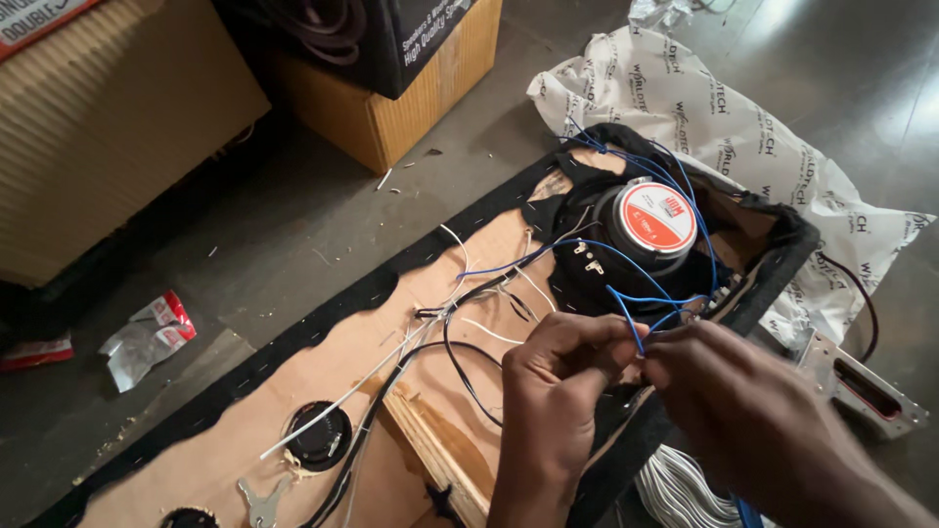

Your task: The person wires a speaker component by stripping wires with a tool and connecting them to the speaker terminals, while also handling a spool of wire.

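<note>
My left hand (558,376) and my right hand (729,391) meet over a wooden speaker panel (293,430) edged in black cloth. Both pinch thin blue wires (634,328) between the fingertips, just in front of a large black speaker (626,249) with a silver magnet and a red and white label (657,217). The blue wires loop up over the magnet and back down to the hands. White and black wires (460,323) run leftward across the panel from the speaker.
A small round black speaker (318,435) and some keys (259,504) lie on the panel's near part. Crumpled printed white wrapping (704,108) lies behind the speaker. Cardboard boxes (108,117) stand at upper left, a metal plate (861,386) at right, torn packets (147,337) on the floor.
</note>
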